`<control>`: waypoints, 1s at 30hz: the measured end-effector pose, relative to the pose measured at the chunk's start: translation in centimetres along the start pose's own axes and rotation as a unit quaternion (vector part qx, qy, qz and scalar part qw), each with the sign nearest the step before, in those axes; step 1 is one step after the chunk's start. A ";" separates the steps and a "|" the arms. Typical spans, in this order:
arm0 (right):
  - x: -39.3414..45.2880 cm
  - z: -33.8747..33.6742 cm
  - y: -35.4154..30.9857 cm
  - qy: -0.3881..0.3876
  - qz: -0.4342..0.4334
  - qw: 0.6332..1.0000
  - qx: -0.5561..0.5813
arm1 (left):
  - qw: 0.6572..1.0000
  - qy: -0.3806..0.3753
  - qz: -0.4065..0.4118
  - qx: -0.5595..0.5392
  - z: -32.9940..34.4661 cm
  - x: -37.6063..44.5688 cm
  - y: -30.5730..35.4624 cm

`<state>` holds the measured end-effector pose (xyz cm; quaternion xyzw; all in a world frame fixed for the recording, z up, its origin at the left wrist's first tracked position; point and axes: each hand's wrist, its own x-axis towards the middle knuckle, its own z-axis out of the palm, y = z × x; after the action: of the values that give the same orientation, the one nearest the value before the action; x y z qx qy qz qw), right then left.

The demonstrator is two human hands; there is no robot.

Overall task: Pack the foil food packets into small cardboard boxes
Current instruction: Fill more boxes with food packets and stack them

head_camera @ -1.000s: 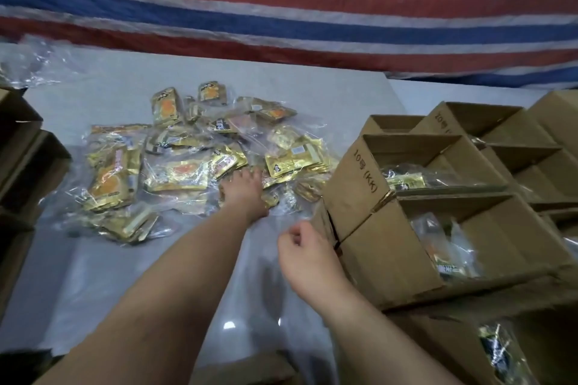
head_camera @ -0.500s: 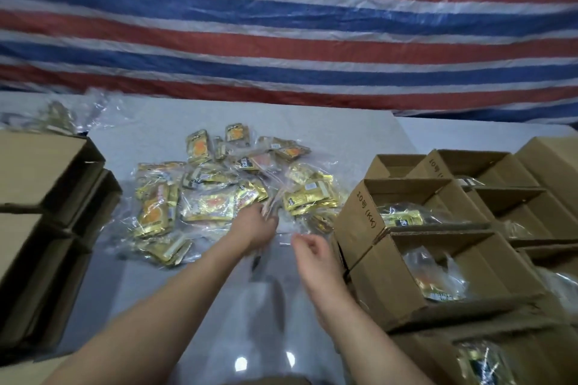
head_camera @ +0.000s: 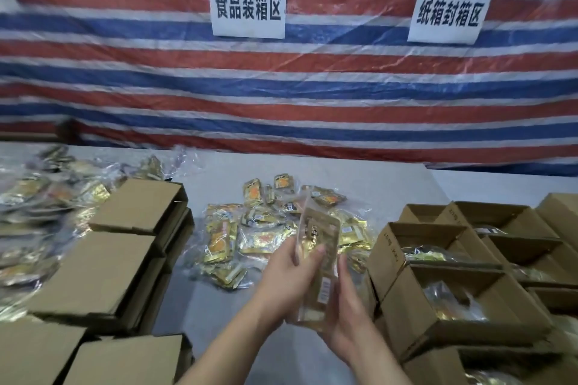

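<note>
Change: a foil packet (head_camera: 319, 262), lifted off the pile (head_camera: 275, 228) since a second ago, is being held above the tabletop (head_camera: 391, 184) | Hands: left hand (head_camera: 291, 272) and right hand (head_camera: 347, 316) are both gripping it | Meaning: probably heading next into the open box (head_camera: 463, 300) at right.

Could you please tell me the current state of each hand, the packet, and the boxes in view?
left hand: gripping the held packet
right hand: gripping the same packet
held packet: lifted, upright
packet pile: loose on table
open boxes: open, packets inside
closed boxes: shut, stacked
</note>
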<state>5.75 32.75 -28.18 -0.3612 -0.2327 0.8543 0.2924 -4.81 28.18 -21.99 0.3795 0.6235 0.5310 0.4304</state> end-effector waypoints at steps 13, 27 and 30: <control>-5.7 -0.9 -1.9 -0.203 -0.106 0.968 0.104 | 0.973 -0.002 0.101 0.206 1.5 -2.0 0.9; -7.5 -4.2 -1.0 -0.016 -0.084 0.968 -0.235 | 0.967 -0.025 -0.065 0.244 -3.7 -5.4 -8.3; -7.8 -5.7 1.0 -0.031 -0.061 0.916 -0.395 | 0.940 -0.047 -0.155 0.299 -4.8 -7.8 -15.4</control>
<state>14.18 27.86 -28.63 -0.4062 -0.5819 0.6837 0.1703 -6.96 17.05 -35.86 0.4137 0.7839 0.2284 0.4028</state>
